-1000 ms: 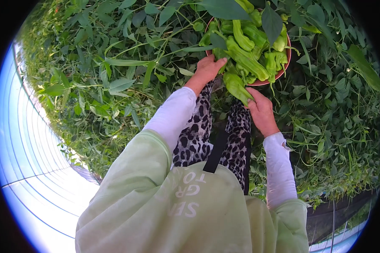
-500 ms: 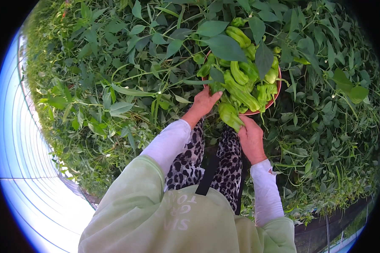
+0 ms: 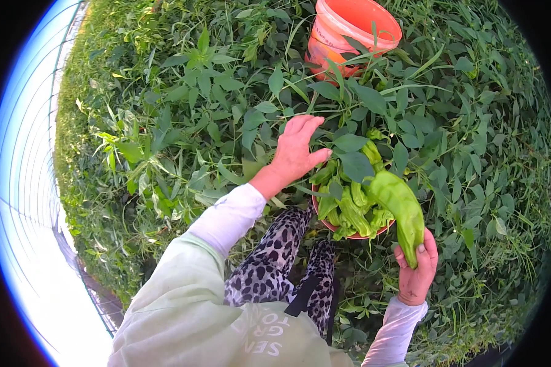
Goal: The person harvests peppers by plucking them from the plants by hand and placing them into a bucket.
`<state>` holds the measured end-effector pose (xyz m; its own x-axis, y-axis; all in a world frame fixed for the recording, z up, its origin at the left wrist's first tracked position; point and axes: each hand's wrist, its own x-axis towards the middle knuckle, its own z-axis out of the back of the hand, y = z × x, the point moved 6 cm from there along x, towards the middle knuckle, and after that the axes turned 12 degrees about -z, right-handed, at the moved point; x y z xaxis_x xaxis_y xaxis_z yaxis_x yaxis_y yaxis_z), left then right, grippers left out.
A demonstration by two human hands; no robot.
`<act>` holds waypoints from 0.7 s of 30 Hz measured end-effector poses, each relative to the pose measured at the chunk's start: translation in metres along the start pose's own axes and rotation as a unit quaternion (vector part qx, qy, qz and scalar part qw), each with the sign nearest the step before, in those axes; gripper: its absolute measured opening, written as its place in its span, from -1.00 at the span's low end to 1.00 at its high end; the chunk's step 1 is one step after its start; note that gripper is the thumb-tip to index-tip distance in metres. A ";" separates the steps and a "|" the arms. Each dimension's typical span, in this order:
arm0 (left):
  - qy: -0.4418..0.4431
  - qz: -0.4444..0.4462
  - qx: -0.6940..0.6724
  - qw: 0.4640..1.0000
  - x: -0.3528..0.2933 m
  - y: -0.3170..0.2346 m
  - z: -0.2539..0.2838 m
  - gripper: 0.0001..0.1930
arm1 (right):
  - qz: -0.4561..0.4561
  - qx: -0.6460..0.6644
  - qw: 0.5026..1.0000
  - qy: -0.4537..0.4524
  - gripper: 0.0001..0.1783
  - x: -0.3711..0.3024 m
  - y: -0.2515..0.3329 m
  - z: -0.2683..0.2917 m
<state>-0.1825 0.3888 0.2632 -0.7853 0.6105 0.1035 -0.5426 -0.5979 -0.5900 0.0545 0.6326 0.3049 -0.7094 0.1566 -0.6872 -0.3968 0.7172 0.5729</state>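
A long light-green pepper (image 3: 398,199) is gripped near its lower tip by my right hand (image 3: 417,266), which holds it up at the right of a full bucket. That reddish bucket (image 3: 330,227) is heaped with green peppers (image 3: 352,211), and pepper leaves hang over part of the heap. My left hand (image 3: 295,150) reaches over the foliage at the upper left of the heap. Its fingers are apart and nothing is in it.
A second bucket (image 3: 355,37), orange-red and tilted, stands among the plants at the top. Dense pepper plants (image 3: 183,122) surround me on every side. A bright ribbed greenhouse wall (image 3: 24,202) curves along the left.
My right hand has moved right, lifting the pepper out beside the bucket. My left hand has left the bucket's edge and opened. The view has shifted, bringing the second bucket in.
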 end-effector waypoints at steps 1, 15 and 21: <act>0.054 0.057 0.060 0.995 0.008 0.024 -0.010 -0.21 | 0.013 0.011 1.000 0.009 -0.54 0.007 0.009 -0.006; 0.370 -0.174 0.305 0.860 0.021 0.182 -0.110 -0.29 | -0.090 -0.020 0.994 -0.059 -0.57 0.052 -0.023 -0.024; 0.593 0.079 0.323 0.733 -0.022 0.279 -0.081 -0.65 | -0.152 -0.049 0.986 -0.040 -0.56 0.057 -0.051 -0.020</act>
<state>-0.2928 0.2508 0.0316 -0.2508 0.2999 -0.9204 -0.8013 -0.5979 0.0235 0.0221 0.5913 0.2454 -0.5022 -0.0010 -0.8647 -0.6414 0.6712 0.3717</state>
